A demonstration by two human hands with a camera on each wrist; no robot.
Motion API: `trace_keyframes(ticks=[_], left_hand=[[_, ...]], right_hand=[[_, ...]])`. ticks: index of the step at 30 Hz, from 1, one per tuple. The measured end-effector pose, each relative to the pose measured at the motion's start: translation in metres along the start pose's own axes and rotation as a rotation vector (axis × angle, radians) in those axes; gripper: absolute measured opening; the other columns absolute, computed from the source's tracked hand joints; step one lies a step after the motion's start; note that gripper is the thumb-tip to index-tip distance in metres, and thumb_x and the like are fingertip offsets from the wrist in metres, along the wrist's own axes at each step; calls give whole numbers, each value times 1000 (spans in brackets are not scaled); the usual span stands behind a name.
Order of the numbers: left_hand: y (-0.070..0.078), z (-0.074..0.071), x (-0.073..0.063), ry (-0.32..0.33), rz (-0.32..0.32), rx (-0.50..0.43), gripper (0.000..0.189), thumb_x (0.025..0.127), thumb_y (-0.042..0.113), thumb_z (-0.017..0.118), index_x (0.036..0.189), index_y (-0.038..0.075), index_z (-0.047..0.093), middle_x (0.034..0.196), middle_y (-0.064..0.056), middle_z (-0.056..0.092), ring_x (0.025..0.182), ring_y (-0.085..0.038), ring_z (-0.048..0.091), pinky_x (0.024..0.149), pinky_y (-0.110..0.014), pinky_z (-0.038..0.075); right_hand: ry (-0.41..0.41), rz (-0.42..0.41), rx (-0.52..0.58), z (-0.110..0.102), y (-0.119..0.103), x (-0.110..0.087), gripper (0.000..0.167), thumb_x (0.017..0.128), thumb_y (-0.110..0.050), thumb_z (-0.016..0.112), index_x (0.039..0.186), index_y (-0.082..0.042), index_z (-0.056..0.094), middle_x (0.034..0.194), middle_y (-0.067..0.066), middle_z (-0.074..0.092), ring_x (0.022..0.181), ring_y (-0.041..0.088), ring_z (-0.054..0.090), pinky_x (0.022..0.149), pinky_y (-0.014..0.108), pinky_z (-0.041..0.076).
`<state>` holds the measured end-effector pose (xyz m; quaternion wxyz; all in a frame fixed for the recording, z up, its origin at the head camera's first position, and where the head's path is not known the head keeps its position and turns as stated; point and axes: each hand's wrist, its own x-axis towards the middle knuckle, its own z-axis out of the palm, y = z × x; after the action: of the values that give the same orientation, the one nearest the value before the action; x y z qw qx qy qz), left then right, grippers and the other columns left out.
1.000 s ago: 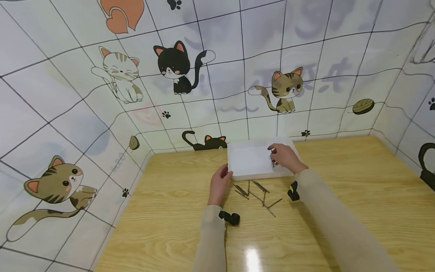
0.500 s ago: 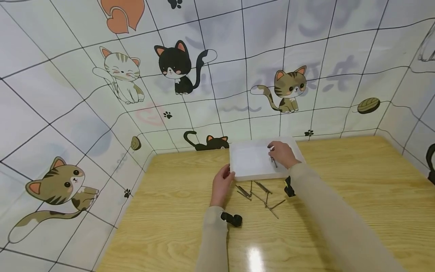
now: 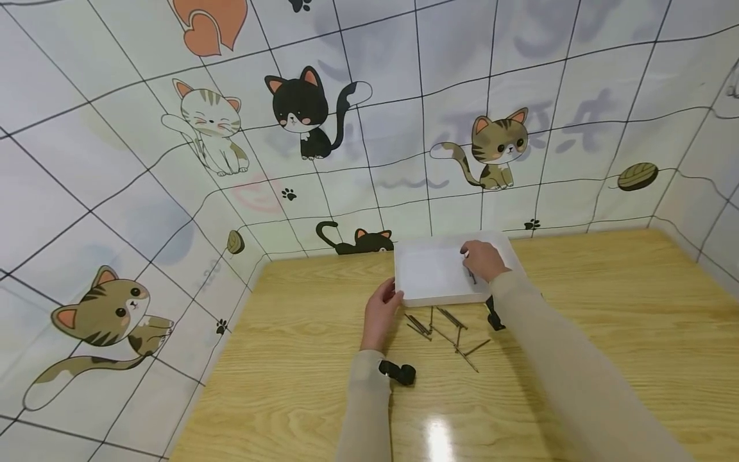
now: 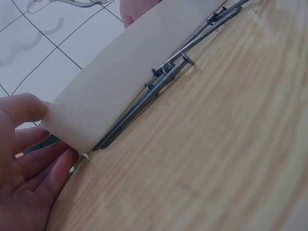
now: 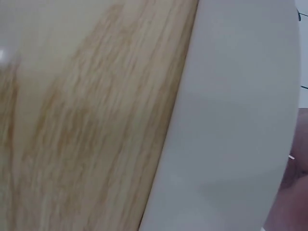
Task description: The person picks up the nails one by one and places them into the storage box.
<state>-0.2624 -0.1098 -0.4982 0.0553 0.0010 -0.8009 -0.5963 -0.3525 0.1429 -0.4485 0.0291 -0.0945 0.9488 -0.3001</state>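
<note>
A shallow white box lid or tray [image 3: 427, 299] stands on the wooden table near the wall. My left hand [image 3: 381, 314] grips its near left corner; the left wrist view shows the fingers bent around that corner [image 4: 67, 120]. Over the tray's right half, my right hand [image 3: 486, 260] pinches a few nails [image 3: 472, 276] that point down toward the tray floor. In the right wrist view only part of the right hand [image 5: 293, 187] shows behind the tray wall, and its fingertips are hidden. Several loose nails [image 3: 453, 317] lie on the table before the tray's front wall.
The wood-grain table [image 3: 288, 359] reaches to a wall covering [image 3: 398, 141] printed with cartoon cats and grid lines, close behind the tray. A black wrist camera [image 3: 398, 372] sits on the left sleeve.
The right hand has moved slightly left and back over the tray, with the nails still at its fingers. The left hand stays at the corner. The whole head view has shifted a little.
</note>
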Motion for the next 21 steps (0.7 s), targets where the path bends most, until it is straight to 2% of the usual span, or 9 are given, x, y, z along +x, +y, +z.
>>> trace_keyframes(ticks=[4, 11, 21], left_hand=[[0, 1, -1, 1, 6, -1, 45, 87, 31, 58, 130, 20, 48, 123, 0, 53, 106, -15, 50, 86, -33, 42], [0, 1, 1, 13, 4, 11, 45, 87, 29, 58, 130, 20, 48, 123, 1, 53, 104, -12, 51, 84, -30, 44], [0, 1, 0, 11, 26, 1, 44, 87, 30, 58, 129, 20, 49, 122, -2, 54, 105, -16, 51, 86, -34, 43]], right_hand=[[-8, 8, -21, 1, 3, 0, 29, 86, -3, 49, 113, 6, 55, 103, 21, 59, 88, 31, 56, 73, 43, 46], [-1, 7, -68, 0, 7, 4, 29, 86, -3, 48, 112, 5, 57, 104, 21, 59, 82, 29, 57, 67, 41, 47], [-28, 50, -94, 0, 7, 2, 30, 87, -4, 48, 115, 6, 54, 110, 23, 56, 90, 32, 55, 73, 44, 45]])
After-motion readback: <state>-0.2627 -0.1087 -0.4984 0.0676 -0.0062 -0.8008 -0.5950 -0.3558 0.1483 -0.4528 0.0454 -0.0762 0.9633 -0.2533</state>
